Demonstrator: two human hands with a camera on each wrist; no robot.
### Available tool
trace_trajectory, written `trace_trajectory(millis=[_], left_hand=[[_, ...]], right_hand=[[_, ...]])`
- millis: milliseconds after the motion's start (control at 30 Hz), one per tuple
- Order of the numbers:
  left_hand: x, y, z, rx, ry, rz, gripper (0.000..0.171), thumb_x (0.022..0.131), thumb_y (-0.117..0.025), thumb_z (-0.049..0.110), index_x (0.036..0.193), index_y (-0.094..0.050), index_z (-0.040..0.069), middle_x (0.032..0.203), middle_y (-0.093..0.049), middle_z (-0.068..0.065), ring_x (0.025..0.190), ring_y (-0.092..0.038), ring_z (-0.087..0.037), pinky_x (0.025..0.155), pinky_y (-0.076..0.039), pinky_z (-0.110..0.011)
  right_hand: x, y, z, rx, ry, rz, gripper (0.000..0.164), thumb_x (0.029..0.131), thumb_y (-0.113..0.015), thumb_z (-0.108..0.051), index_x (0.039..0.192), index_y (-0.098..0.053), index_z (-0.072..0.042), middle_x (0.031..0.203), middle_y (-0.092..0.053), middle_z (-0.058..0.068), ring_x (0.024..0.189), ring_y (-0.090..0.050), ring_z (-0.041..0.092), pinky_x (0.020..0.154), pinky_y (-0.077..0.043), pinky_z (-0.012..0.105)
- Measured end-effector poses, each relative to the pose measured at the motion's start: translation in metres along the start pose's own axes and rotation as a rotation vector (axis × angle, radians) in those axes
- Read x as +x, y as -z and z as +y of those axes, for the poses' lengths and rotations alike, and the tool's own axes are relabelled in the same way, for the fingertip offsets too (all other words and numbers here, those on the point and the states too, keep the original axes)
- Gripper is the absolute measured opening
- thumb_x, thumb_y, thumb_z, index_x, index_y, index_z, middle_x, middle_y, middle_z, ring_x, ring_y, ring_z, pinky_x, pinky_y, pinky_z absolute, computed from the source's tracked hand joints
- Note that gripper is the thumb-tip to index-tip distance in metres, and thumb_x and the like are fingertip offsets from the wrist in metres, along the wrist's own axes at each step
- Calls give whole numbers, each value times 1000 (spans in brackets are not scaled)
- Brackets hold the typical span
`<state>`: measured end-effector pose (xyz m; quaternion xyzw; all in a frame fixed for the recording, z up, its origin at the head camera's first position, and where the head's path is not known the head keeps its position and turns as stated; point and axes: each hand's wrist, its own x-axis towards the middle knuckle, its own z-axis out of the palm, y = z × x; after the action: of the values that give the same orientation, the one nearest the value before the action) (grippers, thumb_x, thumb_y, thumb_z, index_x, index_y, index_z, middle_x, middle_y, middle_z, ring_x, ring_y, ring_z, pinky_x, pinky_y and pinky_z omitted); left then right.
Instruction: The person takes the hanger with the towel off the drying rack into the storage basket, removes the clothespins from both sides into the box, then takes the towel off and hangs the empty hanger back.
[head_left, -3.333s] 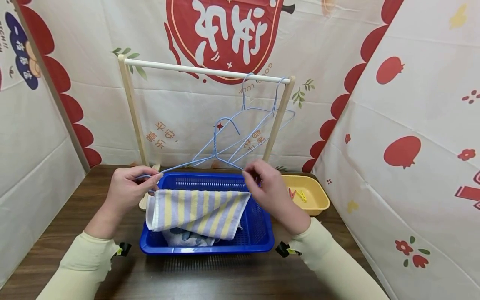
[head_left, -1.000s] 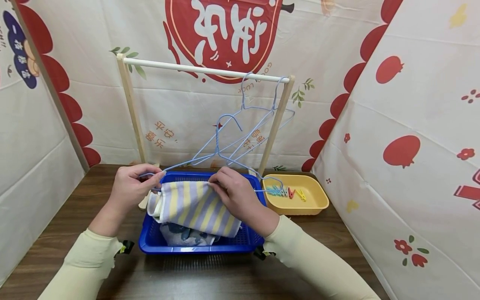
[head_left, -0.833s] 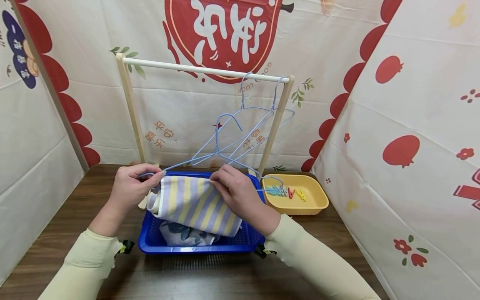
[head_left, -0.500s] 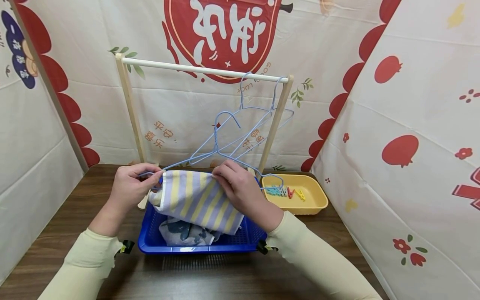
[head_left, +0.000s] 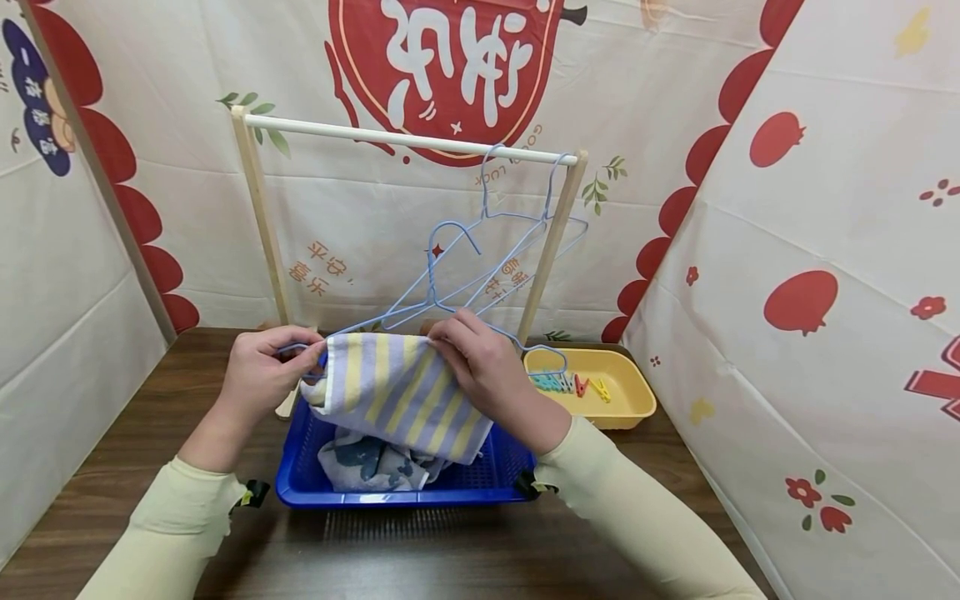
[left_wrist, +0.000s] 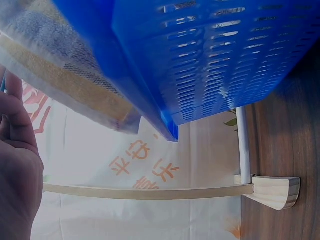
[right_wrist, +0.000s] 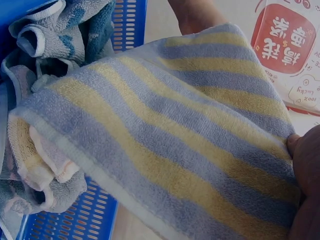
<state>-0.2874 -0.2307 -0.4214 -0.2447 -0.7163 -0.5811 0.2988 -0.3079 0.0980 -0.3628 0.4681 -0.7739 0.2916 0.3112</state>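
A yellow and lavender striped towel hangs over the lower bar of a blue wire hanger, its hook pointing up. My left hand grips the hanger's left end beside the towel's edge. My right hand pinches the towel's top edge near the middle of the hanger. The hanger's right end sticks out bare beyond that hand. Below, a blue basket holds a grey-white towel with blue patches. In the right wrist view the striped towel is drawn taut toward my right thumb.
Behind the basket stands a wooden rack with a white rail. Two more blue hangers hang at its right end. To the right, a yellow tray holds several small clothespins. Printed cloth walls enclose the table.
My right hand has left the hanger's right side and taken the towel's top edge, pulling it up and slightly right. The towel has risen; more of the basket shows. My left hand keeps its place.
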Motion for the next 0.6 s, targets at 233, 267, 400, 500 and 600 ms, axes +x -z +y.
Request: trace_trajectory(millis=[233, 267, 400, 500, 600], left_hand=[[-1, 0, 1, 11, 10, 0, 4, 93, -79, -15, 95, -77, -13, 83, -79, 3, 63, -73, -7, 62, -61, -21], [-1, 0, 1, 15, 13, 0, 4, 93, -79, -15, 95, -77, -12, 83, -78, 3, 63, -73, -8, 61, -61, -21], [0, -1, 1, 19, 5, -1, 8, 92, -78, -17, 95, -79, -10, 82, -78, 2, 62, -73, -8, 61, -61, -21], [0, -1, 1, 14, -2, -7, 12, 91, -77, -19, 96, -79, -9, 83, -79, 2, 62, -73, -8, 60, -60, -21], [0, -1, 1, 22, -11, -13, 13, 92, -78, -19, 96, -80, -8, 83, -78, 4, 63, -73, -8, 59, -60, -21]], right_hand=[[3, 3, 1, 12, 1, 3, 8, 112, -66, -10, 113, -73, -11, 106, -67, 0, 87, -63, 11, 77, -56, 30], [4, 3, 1, 16, 2, 4, 8, 112, -66, -9, 113, -73, -11, 106, -68, 0, 87, -63, 12, 77, -56, 29], [6, 5, 2, 21, 11, 13, 8, 112, -66, -8, 113, -74, -10, 106, -68, 1, 88, -63, 13, 77, -55, 30], [7, 7, 1, 19, 10, 19, 8, 111, -67, -8, 112, -74, -10, 105, -68, 1, 87, -63, 13, 77, -55, 30], [7, 8, 0, 18, 3, 21, 8, 111, -67, -8, 111, -74, -10, 105, -68, 1, 87, -64, 13, 77, -56, 30]])
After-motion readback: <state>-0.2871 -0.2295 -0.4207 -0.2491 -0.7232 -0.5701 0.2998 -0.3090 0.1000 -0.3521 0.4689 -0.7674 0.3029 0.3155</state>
